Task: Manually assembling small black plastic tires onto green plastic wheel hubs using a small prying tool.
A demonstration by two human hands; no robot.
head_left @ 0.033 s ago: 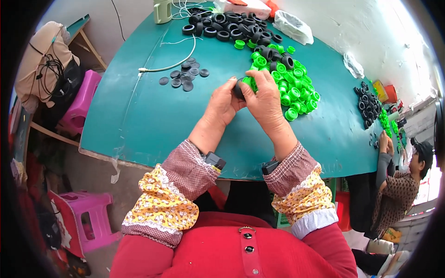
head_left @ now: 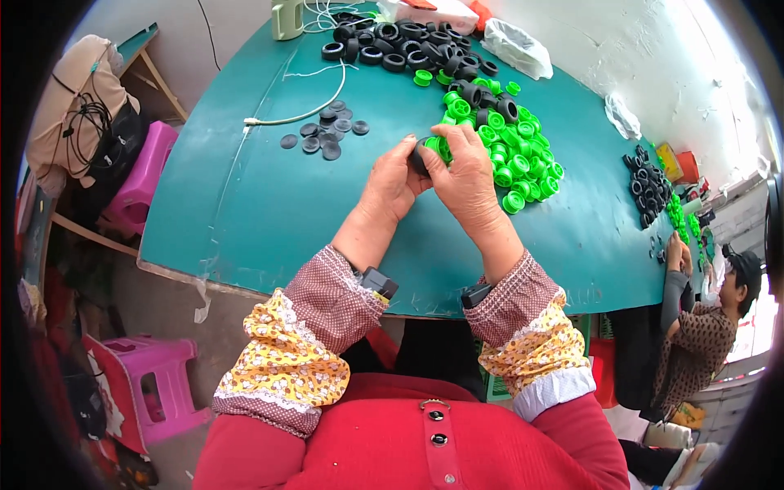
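Both of my hands meet above the green table [head_left: 269,196]. My left hand [head_left: 389,181] is closed around a small black toy tire [head_left: 419,159]. Fingers of my right hand [head_left: 469,173] pinch a bright green wheel hub [head_left: 442,148] against the tire's right side. How deep the hub sits in the tire is hidden by the fingers. Just right of my right hand spreads a heap of green wheel hubs [head_left: 520,149]. Left of my hands lie several flat black discs [head_left: 329,137].
Black tires [head_left: 400,51] are piled at the far side. A pale cable [head_left: 306,119] lies beyond the discs. A cup [head_left: 286,20] and a plastic bag [head_left: 518,47] stand at the back. At right, another person [head_left: 702,327] handles similar parts. A pink stool [head_left: 159,384] stands at left.
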